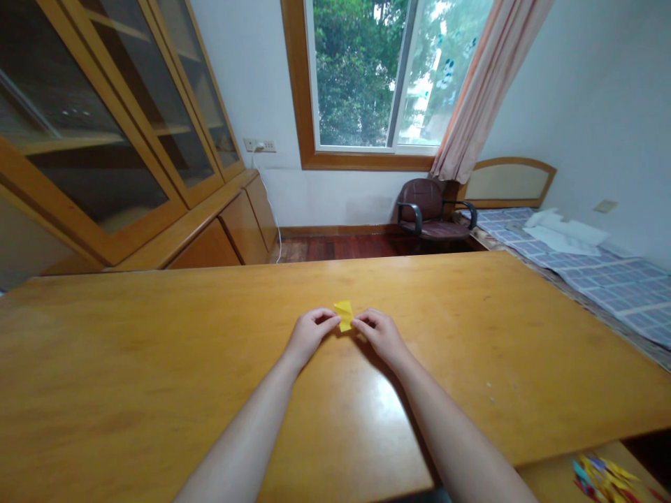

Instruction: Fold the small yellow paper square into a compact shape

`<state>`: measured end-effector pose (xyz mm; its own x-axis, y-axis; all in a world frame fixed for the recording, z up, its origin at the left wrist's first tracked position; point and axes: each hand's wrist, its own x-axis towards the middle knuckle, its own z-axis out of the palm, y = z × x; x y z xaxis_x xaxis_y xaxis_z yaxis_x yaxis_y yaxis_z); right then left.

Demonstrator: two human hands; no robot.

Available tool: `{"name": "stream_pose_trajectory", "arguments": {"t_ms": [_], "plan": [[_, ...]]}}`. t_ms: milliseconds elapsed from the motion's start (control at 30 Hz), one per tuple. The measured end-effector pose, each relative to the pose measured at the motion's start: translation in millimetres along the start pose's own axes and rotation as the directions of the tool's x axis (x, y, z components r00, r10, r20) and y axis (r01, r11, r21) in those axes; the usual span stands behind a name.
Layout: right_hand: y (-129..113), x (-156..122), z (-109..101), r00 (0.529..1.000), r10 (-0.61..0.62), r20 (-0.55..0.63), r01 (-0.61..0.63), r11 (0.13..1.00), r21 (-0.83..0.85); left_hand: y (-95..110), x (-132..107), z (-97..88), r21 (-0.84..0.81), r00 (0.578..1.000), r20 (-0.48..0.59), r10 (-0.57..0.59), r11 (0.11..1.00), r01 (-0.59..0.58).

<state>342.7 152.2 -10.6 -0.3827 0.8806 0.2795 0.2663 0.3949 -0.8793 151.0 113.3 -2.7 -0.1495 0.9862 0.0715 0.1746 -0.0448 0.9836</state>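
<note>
A small folded piece of yellow paper (344, 314) lies at the middle of a wide wooden table (157, 363). My left hand (310, 333) pinches its left side with curled fingers. My right hand (378, 332) pinches its right side the same way. Both forearms reach forward over the tabletop, and the paper's lower part is hidden between my fingertips.
Several coloured folded paper pieces (602, 477) lie on a lower surface at the bottom right. A glass-fronted wooden cabinet (120, 140) lines the left wall. A dark office chair (433, 209) stands under the window, beside a bed (587, 265) along the right wall.
</note>
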Motion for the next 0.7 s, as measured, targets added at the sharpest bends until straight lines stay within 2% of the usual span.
{"name": "stream_pose_trajectory", "arguments": {"t_ms": [200,700], "plan": [[4.5,0.9,0.8,1.0,0.016,0.016,-0.016,1.0,-0.011,-1.2,1.0,0.5,-0.043,0.999,-0.039,-0.008,0.999,0.007],[3.2,0.1,-0.4,1.0,0.015,0.014,-0.015,1.0,-0.003,-5.7,2.3,-0.3,-0.05,0.999,-0.041,-0.008,0.999,0.006]]}}
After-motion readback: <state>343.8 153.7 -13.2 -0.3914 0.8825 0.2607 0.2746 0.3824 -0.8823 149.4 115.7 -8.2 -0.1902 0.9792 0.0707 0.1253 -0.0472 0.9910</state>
